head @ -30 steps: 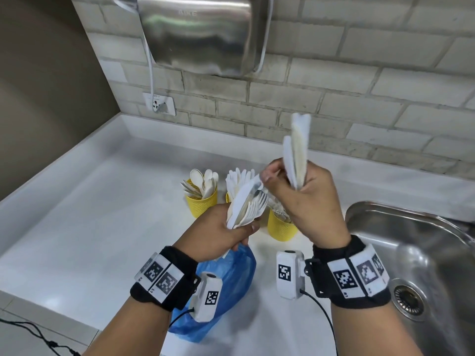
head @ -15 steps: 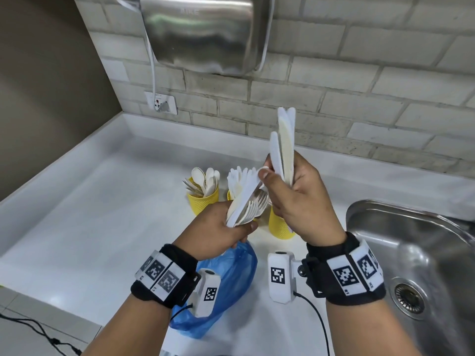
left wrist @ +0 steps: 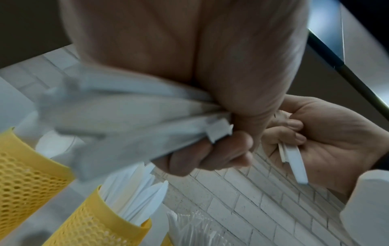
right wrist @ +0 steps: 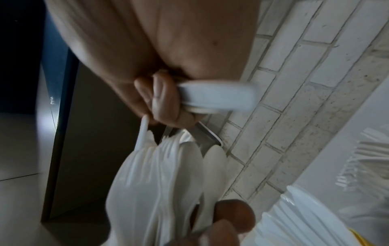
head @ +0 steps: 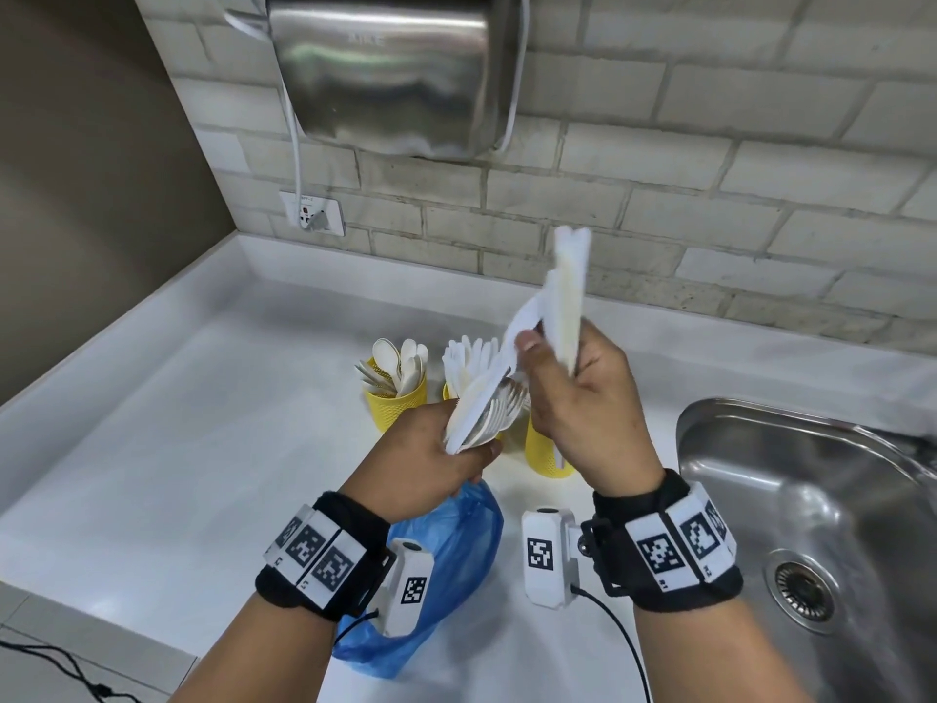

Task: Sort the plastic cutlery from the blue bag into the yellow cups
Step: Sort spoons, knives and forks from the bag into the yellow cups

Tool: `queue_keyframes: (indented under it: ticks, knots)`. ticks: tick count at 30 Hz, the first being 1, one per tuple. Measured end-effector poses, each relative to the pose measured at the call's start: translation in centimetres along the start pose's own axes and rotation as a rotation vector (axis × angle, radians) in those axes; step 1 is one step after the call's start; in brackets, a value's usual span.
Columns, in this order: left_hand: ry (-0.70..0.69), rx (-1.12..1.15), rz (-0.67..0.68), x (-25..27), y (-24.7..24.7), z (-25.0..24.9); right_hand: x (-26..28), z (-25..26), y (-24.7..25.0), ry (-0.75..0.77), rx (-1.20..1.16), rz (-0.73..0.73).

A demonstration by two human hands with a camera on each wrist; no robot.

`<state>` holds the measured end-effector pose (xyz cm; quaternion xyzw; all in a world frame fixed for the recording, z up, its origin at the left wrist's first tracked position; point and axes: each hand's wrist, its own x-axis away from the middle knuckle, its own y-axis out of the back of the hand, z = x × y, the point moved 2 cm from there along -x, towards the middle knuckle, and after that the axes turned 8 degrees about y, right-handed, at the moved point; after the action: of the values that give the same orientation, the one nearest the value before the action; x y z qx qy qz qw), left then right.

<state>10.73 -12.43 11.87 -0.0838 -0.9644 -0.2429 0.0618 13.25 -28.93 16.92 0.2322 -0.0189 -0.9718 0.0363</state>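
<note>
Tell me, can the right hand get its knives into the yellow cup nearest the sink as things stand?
Probably yes. The right hand holds its knives upright directly above that yellow cup, and nothing lies between; the left hand grips its bundle off to the side.

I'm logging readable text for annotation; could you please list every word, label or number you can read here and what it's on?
Dryer: faint embossed brand, too blurred to read.
Socket: tiny print, too small to read.
Wristbands: square coded markers only; small characters on their edges are illegible.
Wrist cameras: coded markers, no words.
Nothing else bears text.
</note>
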Motion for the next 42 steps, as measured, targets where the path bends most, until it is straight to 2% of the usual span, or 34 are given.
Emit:
queue_keyframes:
  ticks: [4, 8, 12, 14, 16, 18, 21, 24, 27, 31, 34, 38, 42]
  knots:
    - [-0.018, 0.024, -0.006, 0.0, -0.2, 0.1, -0.6, 0.6, 0.7, -0.09, -0.339, -0.292]
    - [-0.081, 0.071, -0.013, 0.1, -0.2, 0.1, -1.0, 1.0, 2.1, -0.038, -0.439, -0.413]
    - [-0.137, 0.147, -0.036, 0.0, -0.1, -0.2, -1.1, 0.7, 3.3, -0.017, -0.469, -0.606]
    - [-0.165, 0.173, -0.052, 0.0, -0.1, -0.4, -1.2, 1.0, 3.3, 0.022, -0.499, -0.638]
    - [-0.203, 0.166, -0.078, 0.2, -0.1, -0.7, -1.1, 1.9, 3.0, 0.078, -0.501, -0.566]
    - [-0.236, 0.148, -0.103, 0.2, -0.1, -1.0, -0.9, 2.9, 2.7, 0.135, -0.422, -0.423]
    - [-0.3, 0.041, -0.163, -0.2, 0.1, -1.1, -0.3, 4.1, 2.3, 0.188, -0.1, -0.133]
    - [-0.355, -0.069, -0.212, -0.3, 0.6, -0.9, 0.4, 4.4, 2.0, 0.142, 0.138, 0.146]
    - [-0.389, -0.166, -0.243, -0.2, 1.0, -1.0, 0.8, 4.3, 2.1, 0.12, 0.191, 0.299]
    - [-0.398, -0.241, -0.247, 0.2, 1.2, -1.4, 0.7, 4.3, 3.0, 0.142, 0.228, 0.384]
    - [-0.398, -0.28, -0.249, 0.2, 1.2, -1.2, 0.6, 4.4, 3.3, 0.214, 0.28, 0.425]
    - [-0.369, -0.315, -0.257, 0.3, 1.2, -1.3, 0.6, 4.3, 3.3, 0.356, 0.4, 0.374]
    - [-0.326, -0.363, -0.262, -0.1, 1.0, -1.0, 0.6, 3.7, 3.0, 0.426, 0.492, 0.334]
